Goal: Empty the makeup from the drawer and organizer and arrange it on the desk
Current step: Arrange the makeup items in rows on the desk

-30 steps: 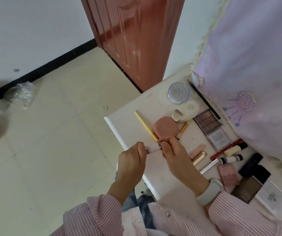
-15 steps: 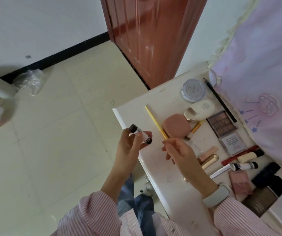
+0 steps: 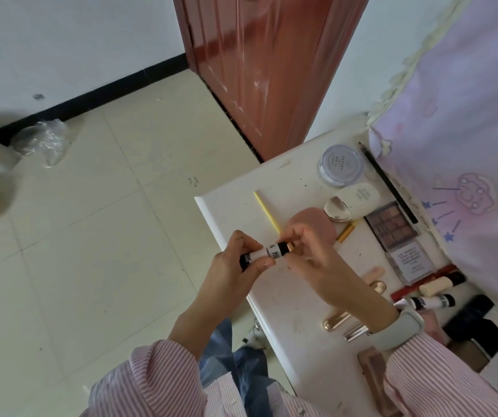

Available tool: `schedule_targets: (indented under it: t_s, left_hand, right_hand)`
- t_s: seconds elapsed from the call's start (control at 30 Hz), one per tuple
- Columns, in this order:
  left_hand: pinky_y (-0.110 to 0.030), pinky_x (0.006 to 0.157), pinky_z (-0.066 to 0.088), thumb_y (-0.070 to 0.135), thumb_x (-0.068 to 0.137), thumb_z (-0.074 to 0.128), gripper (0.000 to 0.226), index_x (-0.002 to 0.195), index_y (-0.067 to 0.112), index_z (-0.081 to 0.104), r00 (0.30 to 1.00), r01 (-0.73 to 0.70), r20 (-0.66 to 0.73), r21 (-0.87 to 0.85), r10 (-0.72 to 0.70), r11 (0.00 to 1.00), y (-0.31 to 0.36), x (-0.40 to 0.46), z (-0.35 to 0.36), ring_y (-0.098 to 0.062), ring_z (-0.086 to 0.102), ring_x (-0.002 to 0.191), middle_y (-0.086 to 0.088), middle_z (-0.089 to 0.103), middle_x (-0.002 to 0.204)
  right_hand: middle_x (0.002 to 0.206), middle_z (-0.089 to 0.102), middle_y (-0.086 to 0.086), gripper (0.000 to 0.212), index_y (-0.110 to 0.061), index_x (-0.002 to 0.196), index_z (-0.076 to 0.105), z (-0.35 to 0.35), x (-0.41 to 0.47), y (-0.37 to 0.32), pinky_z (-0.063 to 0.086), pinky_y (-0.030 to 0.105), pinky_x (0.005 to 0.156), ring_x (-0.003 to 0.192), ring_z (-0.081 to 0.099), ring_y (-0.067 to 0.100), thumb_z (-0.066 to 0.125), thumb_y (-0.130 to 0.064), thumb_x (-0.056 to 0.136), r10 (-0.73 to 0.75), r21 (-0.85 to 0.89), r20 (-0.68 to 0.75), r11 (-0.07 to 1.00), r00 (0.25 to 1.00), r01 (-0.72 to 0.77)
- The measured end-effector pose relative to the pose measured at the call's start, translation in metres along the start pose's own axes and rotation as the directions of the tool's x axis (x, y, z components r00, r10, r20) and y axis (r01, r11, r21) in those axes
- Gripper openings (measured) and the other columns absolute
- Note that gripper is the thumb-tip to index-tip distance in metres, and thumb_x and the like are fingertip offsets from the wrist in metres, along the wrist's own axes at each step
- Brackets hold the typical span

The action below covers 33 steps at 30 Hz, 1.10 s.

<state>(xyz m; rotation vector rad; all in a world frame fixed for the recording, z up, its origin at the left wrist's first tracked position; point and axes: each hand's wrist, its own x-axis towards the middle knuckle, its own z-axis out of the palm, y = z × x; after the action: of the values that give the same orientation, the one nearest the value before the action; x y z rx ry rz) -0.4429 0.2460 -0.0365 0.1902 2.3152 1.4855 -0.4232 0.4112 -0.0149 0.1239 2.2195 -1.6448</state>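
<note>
Both hands hold one small black-and-white makeup tube (image 3: 267, 252) over the left edge of the white desk (image 3: 295, 350). My left hand (image 3: 235, 266) grips its left half. My right hand (image 3: 311, 254) pinches its black right end with the fingertips. Makeup lies in rows on the desk: a round clear jar (image 3: 340, 164), a white and gold case (image 3: 353, 203), an eyeshadow palette (image 3: 391, 224), a pink puff (image 3: 312, 219) partly behind my right hand, a yellow pencil (image 3: 265, 210), and gold tubes (image 3: 336, 321). No drawer or organizer is in view.
A lilac cloth (image 3: 458, 139) hangs over the desk's right side. A long black pencil (image 3: 387, 182) lies along it. Dark compacts (image 3: 472, 319) and a white box sit at the right. A red-brown door (image 3: 259, 64) stands behind. Plastic bags (image 3: 41, 141) lie on the tiled floor.
Half a second ago my left hand held the tube alone, raised, while my right hand was apart. Now my right hand has come back and pinches the tube's right end.
</note>
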Motion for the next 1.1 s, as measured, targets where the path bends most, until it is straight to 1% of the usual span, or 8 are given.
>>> schedule_targets:
  t_s: [0.13, 0.27, 0.4, 0.53, 0.63, 0.83, 1.0, 1.1]
  left_hand:
    - [-0.023, 0.06, 0.041, 0.044, 0.072, 0.059, 0.024, 0.083, 0.033, 0.04, 0.999, -0.029, 0.037, -0.014, 0.029, 0.999, 0.001, 0.004, 0.002, -0.018, 0.053, 0.067, -0.003, 0.063, 0.08]
    - [-0.028, 0.064, 0.044, 0.046, 0.069, 0.06, 0.027, 0.082, 0.032, 0.041, 1.0, -0.017, 0.016, -0.035, 0.018, 0.999, 0.001, 0.01, 0.0, -0.019, 0.056, 0.069, 0.001, 0.062, 0.078]
    - [-0.028, 0.065, 0.044, 0.044, 0.069, 0.063, 0.028, 0.081, 0.031, 0.041, 0.999, -0.012, 0.048, -0.032, 0.013, 0.999, 0.004, 0.013, 0.001, -0.016, 0.056, 0.069, 0.011, 0.06, 0.075]
    - [-0.031, 0.067, 0.045, 0.032, 0.073, 0.072, 0.031, 0.081, 0.03, 0.042, 1.0, 0.009, 0.013, -0.028, -0.009, 1.0, 0.002, 0.017, -0.001, -0.019, 0.057, 0.071, 0.009, 0.06, 0.075]
    - [-0.036, 0.068, 0.047, 0.03, 0.072, 0.074, 0.033, 0.08, 0.029, 0.042, 1.0, 0.012, 0.025, -0.006, -0.012, 1.0, 0.003, 0.02, -0.002, -0.025, 0.06, 0.073, 0.004, 0.062, 0.075]
    - [-0.018, 0.062, 0.044, 0.021, 0.075, 0.074, 0.026, 0.08, 0.025, 0.049, 0.998, 0.064, 0.002, -0.017, -0.064, 0.998, -0.002, 0.023, -0.014, -0.009, 0.057, 0.069, 0.015, 0.06, 0.073]
    - [-0.014, 0.069, 0.049, 0.013, 0.097, 0.042, 0.022, 0.106, -0.001, 0.056, 0.97, 0.065, -0.21, -0.263, -0.123, 0.963, -0.011, 0.038, -0.025, 0.004, 0.055, 0.065, -0.003, 0.057, 0.078]
    - [-0.025, 0.076, 0.055, 0.018, 0.099, 0.035, 0.027, 0.112, 0.0, 0.052, 0.961, 0.086, -0.202, -0.436, -0.19, 0.896, -0.003, 0.05, -0.018, -0.002, 0.057, 0.076, -0.005, 0.05, 0.08]
  right_hand:
    - [0.059, 0.053, -0.007, 0.026, -0.011, 0.086, 0.058, -0.003, 0.009, -0.005, 0.035, 0.014, 0.05, 0.046, 0.044, 0.003, 0.046, -0.032, 0.094, -0.034, -0.05, -0.065, 0.998, 0.997, 0.031]
    - [0.086, 0.051, -0.007, 0.024, -0.026, 0.113, 0.05, -0.008, 0.014, 0.0, 0.038, 0.013, 0.052, 0.053, 0.044, 0.0, 0.049, -0.012, 0.093, 0.008, 0.034, 0.048, 0.999, 0.999, -0.009]
    - [0.054, 0.048, -0.008, 0.024, -0.017, 0.074, 0.056, -0.011, 0.021, -0.004, 0.042, 0.026, 0.053, 0.047, 0.045, 0.005, 0.048, -0.028, 0.094, -0.063, -0.125, -0.022, 0.99, 0.998, 0.06]
    - [0.075, 0.052, -0.008, 0.015, -0.033, 0.092, 0.052, -0.017, 0.022, -0.002, 0.048, 0.03, 0.06, 0.056, 0.05, 0.006, 0.052, -0.019, 0.092, -0.047, -0.103, 0.047, 0.993, 0.998, 0.051]
    - [0.062, 0.058, -0.005, 0.021, -0.025, 0.074, 0.055, -0.019, 0.024, -0.004, 0.05, 0.034, 0.064, 0.059, 0.057, 0.013, 0.048, -0.032, 0.093, 0.001, -0.184, 0.044, 0.983, 0.999, 0.007]
    - [0.093, 0.06, -0.008, 0.006, -0.024, 0.09, 0.057, -0.046, 0.026, -0.01, 0.042, 0.01, 0.073, 0.084, 0.056, -0.002, 0.058, -0.019, 0.087, -0.002, -0.316, 0.057, 0.949, 0.998, 0.02]
    - [0.067, 0.061, -0.007, 0.016, -0.014, 0.099, 0.06, -0.072, 0.041, -0.001, 0.039, 0.015, 0.047, 0.056, 0.05, 0.006, 0.048, -0.006, 0.093, 0.165, 0.191, -0.244, 0.974, 0.955, -0.12]
    - [0.073, 0.061, 0.004, 0.017, -0.008, 0.096, 0.059, -0.062, 0.051, 0.0, 0.04, 0.017, 0.043, 0.058, 0.049, 0.012, 0.043, -0.004, 0.094, 0.344, 0.611, -0.19, 0.775, 0.919, -0.164]
